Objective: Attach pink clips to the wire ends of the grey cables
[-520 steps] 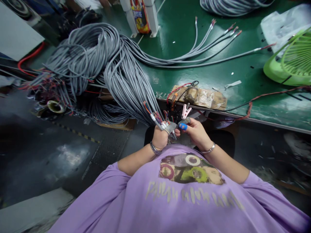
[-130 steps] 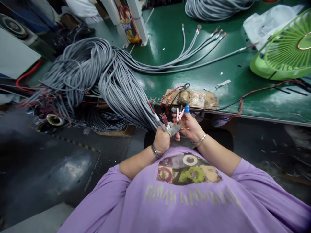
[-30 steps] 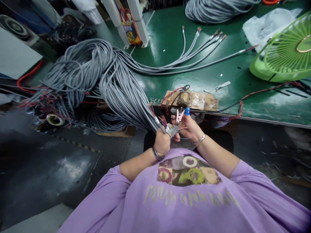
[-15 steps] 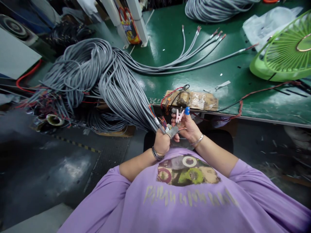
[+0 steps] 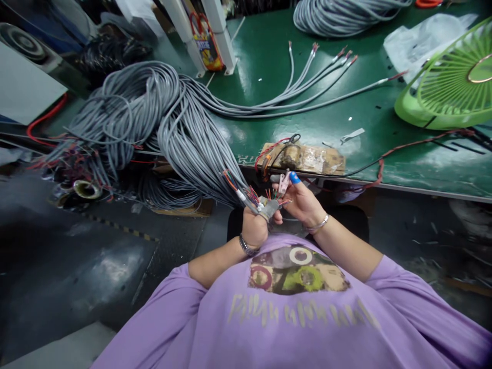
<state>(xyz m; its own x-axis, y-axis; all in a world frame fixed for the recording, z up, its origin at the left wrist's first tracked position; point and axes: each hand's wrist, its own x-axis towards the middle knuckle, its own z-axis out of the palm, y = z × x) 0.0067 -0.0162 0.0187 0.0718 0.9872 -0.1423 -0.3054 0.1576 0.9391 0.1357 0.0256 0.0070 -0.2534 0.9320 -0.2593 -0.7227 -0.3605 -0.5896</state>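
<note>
My left hand (image 5: 254,228) is closed around the ends of grey cables, with a grey covering on its thumb. Thin coloured wires (image 5: 252,196) fan out of the stripped cable end above this hand. Close on its right, my right hand (image 5: 305,206) has a blue cover on one fingertip. It pinches a small pink clip-like tool (image 5: 284,183) beside several short wire ends. Part of its fingers is hidden. From my left hand, the thick bundle of grey cables (image 5: 200,148) runs up and left onto the bench.
The green bench (image 5: 265,72) has a wood block (image 5: 321,159) with wires at its front edge. A green fan (image 5: 449,82) stands at right, near a clear plastic bag (image 5: 415,41). Another cable coil (image 5: 342,18) lies at the back. A white post (image 5: 221,36) rises behind the bundle.
The coloured wire ends above my left hand have shifted left and spread apart. The pink tool has turned in my right hand, which has moved slightly.
</note>
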